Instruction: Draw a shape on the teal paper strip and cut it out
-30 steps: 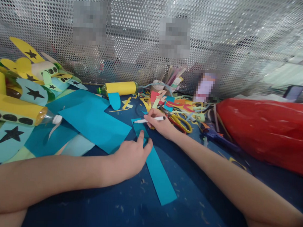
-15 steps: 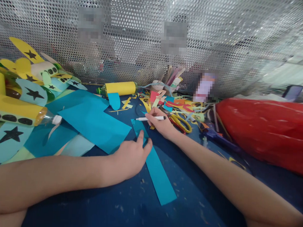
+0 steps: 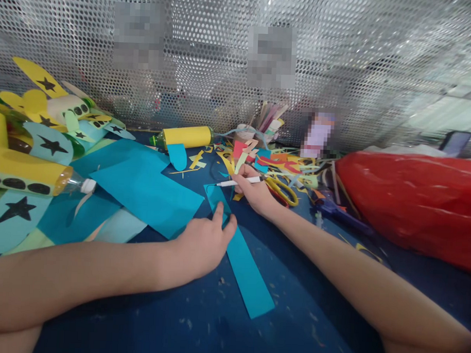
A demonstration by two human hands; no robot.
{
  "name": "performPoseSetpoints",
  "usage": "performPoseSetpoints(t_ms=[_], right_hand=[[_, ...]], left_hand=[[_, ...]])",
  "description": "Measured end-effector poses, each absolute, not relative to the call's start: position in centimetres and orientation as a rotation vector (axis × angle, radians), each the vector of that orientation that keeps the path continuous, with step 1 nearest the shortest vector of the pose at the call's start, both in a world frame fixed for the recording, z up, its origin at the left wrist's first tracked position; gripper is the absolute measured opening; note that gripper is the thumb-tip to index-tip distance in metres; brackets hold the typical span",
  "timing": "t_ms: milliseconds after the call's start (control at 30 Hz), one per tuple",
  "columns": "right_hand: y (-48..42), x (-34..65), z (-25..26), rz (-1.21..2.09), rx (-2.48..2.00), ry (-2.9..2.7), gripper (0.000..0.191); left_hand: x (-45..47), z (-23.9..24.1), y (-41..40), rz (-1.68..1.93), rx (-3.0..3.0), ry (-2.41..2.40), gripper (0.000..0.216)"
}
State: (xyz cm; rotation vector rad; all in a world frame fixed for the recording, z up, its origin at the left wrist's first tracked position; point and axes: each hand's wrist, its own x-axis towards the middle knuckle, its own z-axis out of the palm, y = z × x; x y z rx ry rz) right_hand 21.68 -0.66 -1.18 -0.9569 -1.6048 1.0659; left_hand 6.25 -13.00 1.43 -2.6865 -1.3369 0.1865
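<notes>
A long strip of blue paper (image 3: 249, 275) lies slantwise on the dark blue table. My left hand (image 3: 206, 242) presses it down with fingers stretched out and apart. My right hand (image 3: 252, 190) grips a white marker pen (image 3: 241, 181), its tip touching the strip's far end. A short dark curved line shows on the paper there. Left of the strip rest larger blue paper sheets (image 3: 142, 188). A rounded blue paper piece (image 3: 177, 157) leans against a bottle wrapped in yellow paper (image 3: 188, 137).
Yellow-handled scissors (image 3: 282, 192) and paper scraps (image 3: 286, 165) lie beyond my right hand. Bottle planes with black stars (image 3: 18, 210) crowd the left. A red plastic-covered bundle (image 3: 412, 203) and a purple tool (image 3: 342, 213) are on the right. A perforated silver sheet (image 3: 209, 57) stands behind.
My right hand has drawn the marker pen slightly to the right along the strip's far end, and the dark curve is longer. My left hand has stayed in place.
</notes>
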Motion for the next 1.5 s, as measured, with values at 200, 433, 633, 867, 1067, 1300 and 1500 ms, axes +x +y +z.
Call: performPoseSetpoints(t_ms=[200,433,633,867,1067,1300,1500], right_hand=[[-0.68,21.51,-1.07,1.122,-0.954,-1.509,0.035],[-0.55,21.60,-1.11,1.164,-0.913,-1.464,0.034],[-0.53,21.66,-1.14,1.169,-0.893,-1.451,0.034],[-0.48,21.61,-0.92,1.172,-0.909,-1.426,0.036],[-0.68,21.60,-0.67,1.164,-0.919,-1.397,0.037],[-1.02,21.72,-0.80,1.193,-0.908,-1.626,0.034],[-1.18,21.60,-0.69,1.131,-0.982,-1.700,0.033]], left_hand=[[6.25,1.53,-12.97,0.221,-2.685,-1.336,0.058],[6.24,1.49,-13.01,0.218,-2.680,-1.338,0.058],[6.18,1.23,-13.06,0.167,-2.670,-1.314,0.059],[6.19,1.47,-13.06,0.196,-2.680,-1.320,0.060],[6.19,1.43,-13.04,0.231,-2.679,-1.344,0.060],[6.18,1.45,-13.08,0.205,-2.681,-1.333,0.061],[6.21,1.53,-13.04,0.229,-2.682,-1.333,0.063]])
